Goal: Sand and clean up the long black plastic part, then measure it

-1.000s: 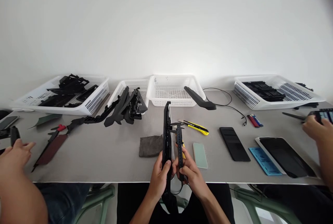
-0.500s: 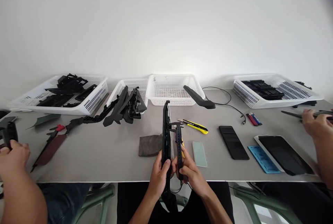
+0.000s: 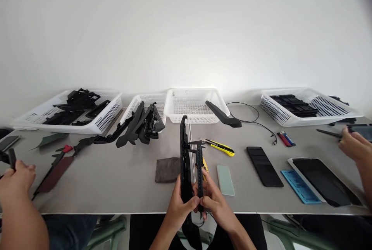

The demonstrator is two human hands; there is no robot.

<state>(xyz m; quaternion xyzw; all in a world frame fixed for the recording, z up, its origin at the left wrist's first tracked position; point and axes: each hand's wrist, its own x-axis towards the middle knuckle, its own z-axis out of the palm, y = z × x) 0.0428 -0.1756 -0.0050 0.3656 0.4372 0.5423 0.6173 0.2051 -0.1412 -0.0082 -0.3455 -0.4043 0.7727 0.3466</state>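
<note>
My left hand (image 3: 180, 203) grips a long black plastic trim piece (image 3: 185, 168), which stands nearly upright over the table's front edge. In my right hand (image 3: 213, 199) is a dark caliper (image 3: 199, 172), its jaws pointing left and meeting the side of the trim piece; exact contact is hard to see. My left thumb reaches across toward the caliper's lower part. Behind the caliper, a yellow object (image 3: 205, 163) is partly hidden. A dark grey cloth (image 3: 167, 170) lies left of the trim piece, and a pale green block (image 3: 225, 180) rests to the right of my hands.
White baskets (image 3: 197, 118) line the wall, some with black parts. A yellow utility knife (image 3: 220, 147), a black phone (image 3: 264, 166), a blue tray-like piece (image 3: 301, 186) and a cable (image 3: 258, 123) lie rightward. Co-workers' hands (image 3: 17, 180) work at both sides.
The view has tilted up slightly, so the table sits lower. My left thumb has moved from the trim piece over to the caliper's lower end. The caliper jaws remain at the piece's side.
</note>
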